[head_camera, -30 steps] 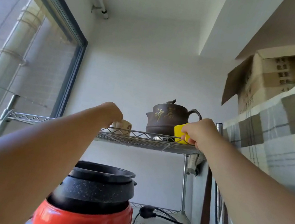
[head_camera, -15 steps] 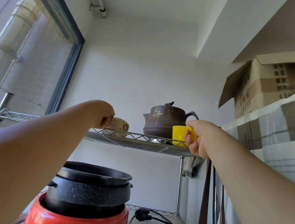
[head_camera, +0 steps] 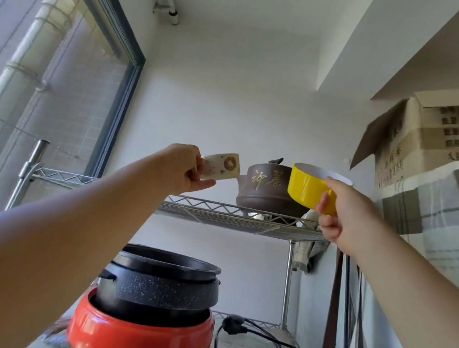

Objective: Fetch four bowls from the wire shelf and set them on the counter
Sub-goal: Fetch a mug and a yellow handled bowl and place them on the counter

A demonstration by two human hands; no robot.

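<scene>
Halfway fetched: left hand (head_camera: 181,170) pinches cream bowl (head_camera: 222,165), right hand (head_camera: 346,216) grips yellow bowl (head_camera: 306,184) at its 3 o'clock, both clear of wire shelf (head_camera: 216,216); none placed.

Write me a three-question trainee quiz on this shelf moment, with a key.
1. True or false: the right hand is empty.
2. Which hand holds the cream bowl? A) left B) right C) neither
3. Fill in: the brown ____ stands on the wire shelf, between the two bowls.
Key: 1. False; it grips the yellow bowl. 2. A, the left hand. 3. teapot.
</scene>
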